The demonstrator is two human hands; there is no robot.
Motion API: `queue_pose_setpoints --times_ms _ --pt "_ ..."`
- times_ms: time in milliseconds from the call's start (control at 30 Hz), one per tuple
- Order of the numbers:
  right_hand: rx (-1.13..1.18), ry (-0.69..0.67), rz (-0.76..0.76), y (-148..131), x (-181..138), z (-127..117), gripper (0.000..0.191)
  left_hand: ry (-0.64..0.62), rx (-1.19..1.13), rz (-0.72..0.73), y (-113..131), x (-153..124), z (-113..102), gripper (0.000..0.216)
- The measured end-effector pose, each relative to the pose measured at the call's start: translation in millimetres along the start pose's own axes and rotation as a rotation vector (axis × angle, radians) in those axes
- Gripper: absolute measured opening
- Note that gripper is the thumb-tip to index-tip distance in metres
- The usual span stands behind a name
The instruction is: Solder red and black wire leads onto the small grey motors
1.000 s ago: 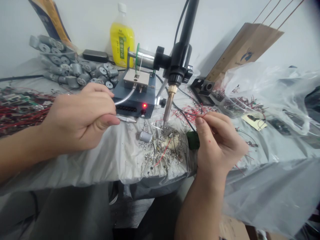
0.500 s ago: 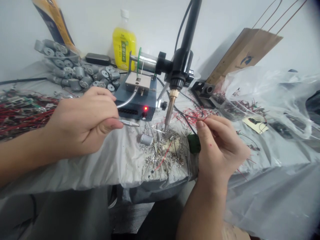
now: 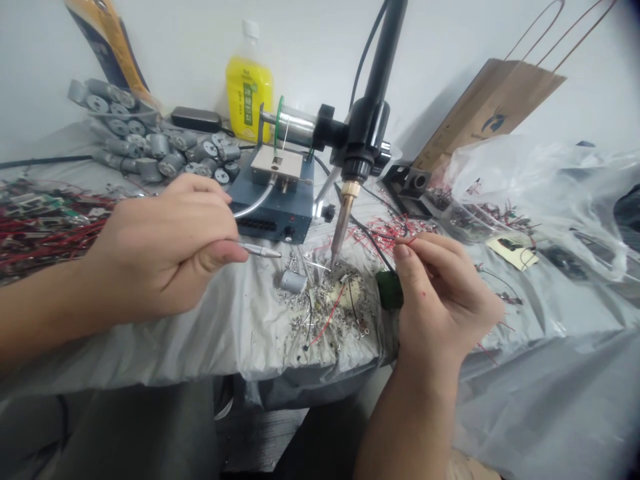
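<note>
Along the left edge of the tabletop (image 3: pixel 215 350) we see a heap of red-wired parts (image 3: pixel 47 223), with small grey motors (image 3: pixel 160 148) piled behind it toward the back left corner. Our left hand (image 3: pixel 177 250) has its grip closed around a silver nozzle (image 3: pixel 264 251), held above the tabletop's left half. A yellow bottle (image 3: pixel 249 100) stands at the back edge, and before it sits a blue box (image 3: pixel 300 230) bearing a spool (image 3: pixel 297 127). From the nozzle a thin strand (image 3: pixel 316 266) runs to the soldering iron (image 3: pixel 342 223), ending by its tip (whether they touch, we cannot tell). Beneath lie a lone motor (image 3: pixel 293 281) and metal scraps (image 3: pixel 330 327), near the front edge. Beside a green block (image 3: pixel 389 289), our right hand (image 3: pixel 443 293) pinches something thin and reddish (image 3: pixel 406 241) between thumb and forefinger; its grip hides most of it. A paper bag (image 3: pixel 493 117) leans at the back right, behind a clear plastic bag (image 3: pixel 525 167).
</note>
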State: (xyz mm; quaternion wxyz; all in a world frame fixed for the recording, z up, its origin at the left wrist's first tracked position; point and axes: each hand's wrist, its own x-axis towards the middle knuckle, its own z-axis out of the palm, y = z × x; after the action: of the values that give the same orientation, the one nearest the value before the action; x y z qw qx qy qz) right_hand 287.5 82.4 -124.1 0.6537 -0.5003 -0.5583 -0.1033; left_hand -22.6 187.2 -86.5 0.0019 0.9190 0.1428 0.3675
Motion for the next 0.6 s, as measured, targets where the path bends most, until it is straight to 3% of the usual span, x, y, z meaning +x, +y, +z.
queue_pose_setpoints --times_ms 600 --pt "-0.002 0.001 0.002 -1.5 1.1 2.1 0.003 0.009 -0.028 -0.025 5.0 5.1 1.4 0.042"
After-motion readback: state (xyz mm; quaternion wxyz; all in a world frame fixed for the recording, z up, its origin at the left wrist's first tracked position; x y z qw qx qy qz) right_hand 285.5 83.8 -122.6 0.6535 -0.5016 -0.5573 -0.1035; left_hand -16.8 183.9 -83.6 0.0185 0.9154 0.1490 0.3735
